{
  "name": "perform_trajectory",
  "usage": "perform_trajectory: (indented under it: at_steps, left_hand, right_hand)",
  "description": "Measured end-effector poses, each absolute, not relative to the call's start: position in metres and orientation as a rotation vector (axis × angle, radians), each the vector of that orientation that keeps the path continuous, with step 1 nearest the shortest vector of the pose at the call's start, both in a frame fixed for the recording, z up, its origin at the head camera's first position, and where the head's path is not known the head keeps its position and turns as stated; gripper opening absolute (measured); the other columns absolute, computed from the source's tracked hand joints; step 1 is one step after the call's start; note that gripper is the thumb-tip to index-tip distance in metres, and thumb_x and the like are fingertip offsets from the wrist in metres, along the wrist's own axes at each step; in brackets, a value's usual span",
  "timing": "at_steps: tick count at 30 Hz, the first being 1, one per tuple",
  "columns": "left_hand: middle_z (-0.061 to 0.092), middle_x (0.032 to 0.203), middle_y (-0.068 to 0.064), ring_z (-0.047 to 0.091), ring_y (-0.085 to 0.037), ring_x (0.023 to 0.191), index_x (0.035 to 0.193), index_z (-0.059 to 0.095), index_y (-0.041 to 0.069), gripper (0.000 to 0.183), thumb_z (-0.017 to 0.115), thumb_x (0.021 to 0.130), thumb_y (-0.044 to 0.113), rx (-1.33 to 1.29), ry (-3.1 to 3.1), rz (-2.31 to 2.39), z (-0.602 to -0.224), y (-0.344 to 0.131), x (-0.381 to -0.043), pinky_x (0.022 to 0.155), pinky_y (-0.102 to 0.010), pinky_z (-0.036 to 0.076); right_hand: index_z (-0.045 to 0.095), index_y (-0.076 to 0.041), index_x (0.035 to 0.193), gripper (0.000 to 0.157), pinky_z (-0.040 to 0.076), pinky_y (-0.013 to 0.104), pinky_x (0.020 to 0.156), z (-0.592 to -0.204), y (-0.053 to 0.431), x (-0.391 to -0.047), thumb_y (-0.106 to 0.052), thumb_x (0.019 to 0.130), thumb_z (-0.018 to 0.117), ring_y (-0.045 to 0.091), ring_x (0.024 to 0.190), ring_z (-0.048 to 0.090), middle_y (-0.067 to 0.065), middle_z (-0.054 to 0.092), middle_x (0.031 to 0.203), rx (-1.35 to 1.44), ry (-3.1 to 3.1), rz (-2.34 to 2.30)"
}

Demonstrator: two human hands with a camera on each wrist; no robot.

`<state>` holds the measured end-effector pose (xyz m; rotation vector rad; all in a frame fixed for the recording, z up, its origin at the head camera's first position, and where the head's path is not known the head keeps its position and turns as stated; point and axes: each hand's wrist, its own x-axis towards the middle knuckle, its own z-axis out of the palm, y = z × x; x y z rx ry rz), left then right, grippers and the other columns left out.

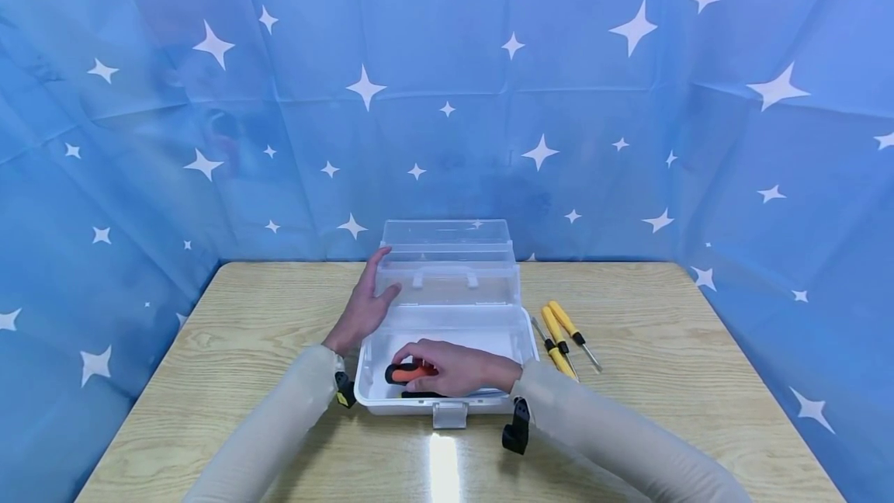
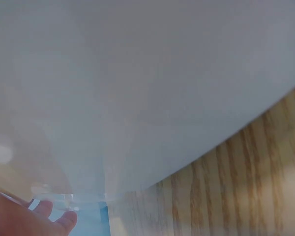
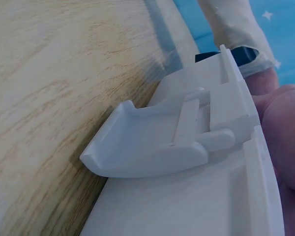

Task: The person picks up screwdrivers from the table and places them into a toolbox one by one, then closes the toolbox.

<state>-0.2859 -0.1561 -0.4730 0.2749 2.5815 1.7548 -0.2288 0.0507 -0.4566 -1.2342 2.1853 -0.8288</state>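
We note a wooden table (image 1: 279, 309) bearing the white box (image 1: 401, 409), our landmark, its clear lid (image 1: 447, 290) raised at the far side. The left hand (image 1: 365, 305) holds the lid's left edge, thumb in front; if that hold slackens, we judge the lid could drop onto the right hand (image 1: 454, 369). That hand, apart from the left, grips an orange-and-black handle (image 1: 401, 373) inside the box, near its front; a loose grip or a knock against the box could make it slip. Three yellow screwdrivers (image 1: 554, 326) lie just right of the box; a nudge could roll them. The latch (image 3: 142, 137) juts unfastened from the box's front.
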Motion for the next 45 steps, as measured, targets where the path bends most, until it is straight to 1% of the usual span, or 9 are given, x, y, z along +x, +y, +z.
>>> perform_trajectory:
  at_steps: [4,6,11,14,23,30,37,41,45]
  left_hand:
    - [0.015,0.154,0.007,0.026,-0.030,0.138,0.145,0.018,0.040,0.058,0.048,0.097,0.029,0.287,2.629,1.752,-0.474,-0.155,-0.286,0.101,-0.061,0.033]
    - [0.014,0.155,0.008,0.024,-0.030,0.139,0.145,0.018,0.039,0.059,0.049,0.096,0.028,0.285,2.642,1.750,-0.474,-0.155,-0.286,0.103,-0.061,0.031]
    - [0.014,0.155,0.009,0.022,-0.030,0.140,0.141,0.018,0.049,0.058,0.049,0.096,0.028,0.278,2.646,1.745,-0.474,-0.155,-0.286,0.104,-0.061,0.029]
    - [0.014,0.154,0.009,0.024,-0.032,0.139,0.141,0.018,0.050,0.058,0.049,0.096,0.028,0.277,2.633,1.755,-0.474,-0.155,-0.286,0.102,-0.061,0.032]
    - [0.012,0.155,0.008,0.021,-0.030,0.140,0.146,0.017,0.039,0.059,0.048,0.097,0.029,0.257,2.612,1.739,-0.467,-0.154,-0.283,0.104,-0.060,0.029]
    - [0.011,0.156,-0.002,0.021,-0.035,0.139,0.148,0.016,0.031,0.060,0.048,0.097,0.020,0.253,2.557,1.746,-0.443,-0.150,-0.269,0.101,-0.063,0.030]
    - [0.012,0.155,0.009,0.019,-0.026,0.141,0.141,0.016,0.051,0.059,0.048,0.097,0.028,0.250,2.619,1.726,-0.467,-0.154,-0.282,0.105,-0.061,0.027]
    - [0.012,0.155,0.009,0.019,-0.026,0.141,0.140,0.016,0.051,0.059,0.048,0.097,0.028,0.267,2.622,1.736,-0.471,-0.155,-0.284,0.104,-0.062,0.027]
    - [0.012,0.156,0.006,0.021,-0.029,0.140,0.143,0.018,0.044,0.058,0.048,0.097,0.026,0.253,2.579,1.749,-0.459,-0.153,-0.277,0.103,-0.062,0.029]
  right_hand:
    - [0.048,-0.024,0.129,0.039,0.043,0.018,0.066,-0.457,0.051,-0.229,-0.032,0.092,0.057,0.004,0.074,0.046,-0.008,0.052,0.098,-1.217,2.179,-0.816]
    - [0.048,-0.025,0.129,0.039,0.043,0.018,0.066,-0.457,0.051,-0.229,-0.032,0.092,0.058,0.004,0.073,0.046,-0.008,0.053,0.097,-1.211,2.181,-0.806]
    - [0.049,-0.027,0.130,0.039,0.043,0.018,0.066,-0.459,0.052,-0.230,-0.033,0.092,0.058,0.004,0.074,0.046,-0.008,0.052,0.096,-1.196,2.195,-0.787]
    - [0.049,-0.027,0.130,0.040,0.043,0.018,0.065,-0.459,0.052,-0.230,-0.034,0.092,0.058,0.004,0.074,0.046,-0.008,0.051,0.095,-1.188,2.208,-0.779]
    - [0.051,-0.026,0.130,0.040,0.042,0.018,0.063,-0.459,0.054,-0.228,-0.032,0.091,0.059,0.004,0.072,0.045,-0.008,0.050,0.091,-1.191,2.224,-0.760]
    - [0.051,-0.026,0.130,0.040,0.042,0.017,0.063,-0.460,0.055,-0.228,-0.032,0.091,0.059,0.003,0.072,0.045,-0.008,0.050,0.091,-1.204,2.232,-0.757]
    - [0.052,-0.024,0.129,0.039,0.040,0.016,0.063,-0.460,0.054,-0.228,-0.029,0.091,0.060,0.004,0.073,0.044,-0.008,0.049,0.091,-1.214,2.230,-0.765]
    - [0.052,-0.024,0.129,0.039,0.039,0.016,0.064,-0.462,0.054,-0.228,-0.029,0.091,0.060,0.004,0.073,0.043,-0.008,0.049,0.091,-1.214,2.232,-0.766]
    - [0.053,-0.024,0.128,0.038,0.039,0.016,0.063,-0.463,0.054,-0.228,-0.030,0.091,0.060,0.004,0.073,0.043,-0.008,0.049,0.090,-1.216,2.237,-0.764]
